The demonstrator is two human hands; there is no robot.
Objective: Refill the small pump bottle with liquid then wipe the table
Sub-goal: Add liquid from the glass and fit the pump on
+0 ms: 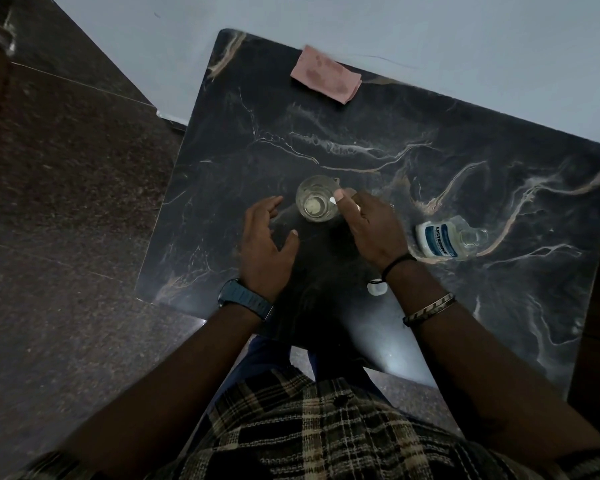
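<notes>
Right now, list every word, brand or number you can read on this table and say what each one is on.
"LISTERINE": on the blue and white label of the clear bottle lying on its side on the marble table, beside the right hand.
Smaller print on the same label: too small to read.
The glass, the pink cloth and the wristwatch show no readable text.

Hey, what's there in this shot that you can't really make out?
- Head view: the right hand covers whatever its fingers pinch beside the glass; only a white tip shows.
- Small white thing under the right wrist: partly hidden, too small to identify.
- Lying bottle: liquid level unclear in the dim light.
- Cloth: blurred, its marks unreadable.
</notes>
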